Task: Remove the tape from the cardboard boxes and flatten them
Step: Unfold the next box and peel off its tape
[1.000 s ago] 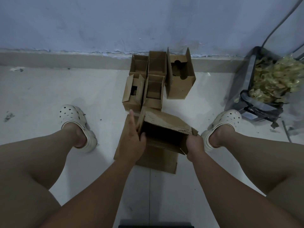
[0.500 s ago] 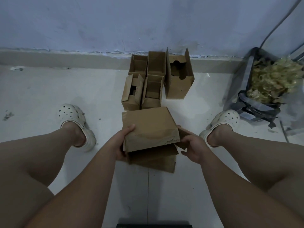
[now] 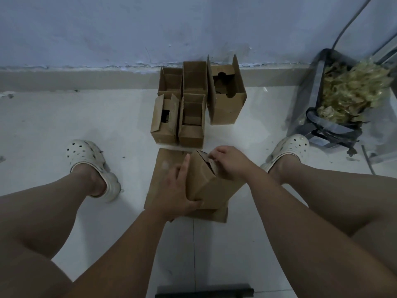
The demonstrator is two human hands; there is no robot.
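A brown cardboard box [image 3: 206, 183] stands tilted between my knees, on top of flattened cardboard [image 3: 165, 168] lying on the floor. My left hand [image 3: 176, 190] grips its left side, thumb curled under the near bottom corner. My right hand [image 3: 229, 162] pinches the flaps at the box's top right end. Whether tape is on the box cannot be made out. Several open cardboard boxes [image 3: 189, 117] stand in a cluster farther away, by the wall.
A taller open box [image 3: 225, 97] stands at the cluster's right. A dark bin [image 3: 318, 130] full of crumpled tape [image 3: 352, 93] sits at the right. My feet in white clogs [image 3: 90, 160] flank the work area. A dark object [image 3: 204, 292] lies at the bottom edge.
The box was turned from lying with its broad face up to standing tilted on end. My right hand moved from its right side up to the top flaps; my left hand shifted its grip.
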